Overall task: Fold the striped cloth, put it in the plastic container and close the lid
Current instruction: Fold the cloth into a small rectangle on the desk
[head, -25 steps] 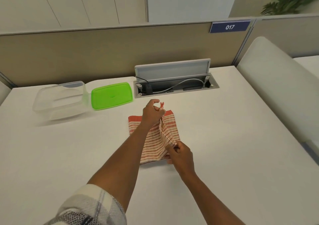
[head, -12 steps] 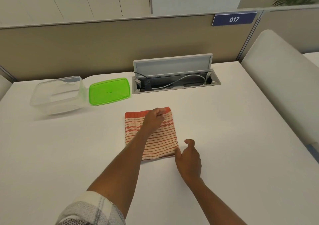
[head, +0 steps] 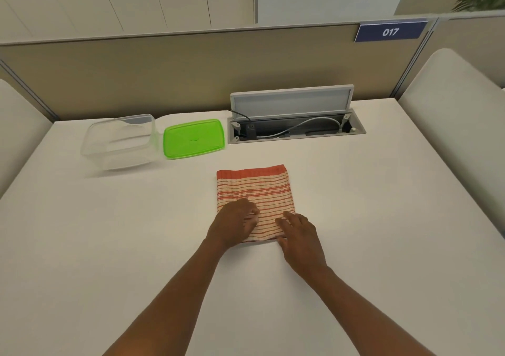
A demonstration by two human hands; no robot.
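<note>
The striped cloth (head: 255,189), red and cream, lies folded into a rectangle on the white table (head: 109,232) in front of me. My left hand (head: 236,226) covers its near-left corner with fingers curled onto the fabric. My right hand (head: 299,237) sits at the near-right corner, fingers on top and thumb at the edge. The clear plastic container (head: 91,148) stands open and empty at the back left. Its green lid (head: 194,138) lies flat on the table just to the right of the container.
An open cable box (head: 296,131) with a raised flap and wires sits in the table behind the cloth. A beige partition (head: 164,71) runs along the back edge. Padded dividers stand at the left and right sides.
The cloth was laid flat after a fold. My left hand has come back from the far edge to the near-left corner, and my right hand moved onto the near-right corner.
</note>
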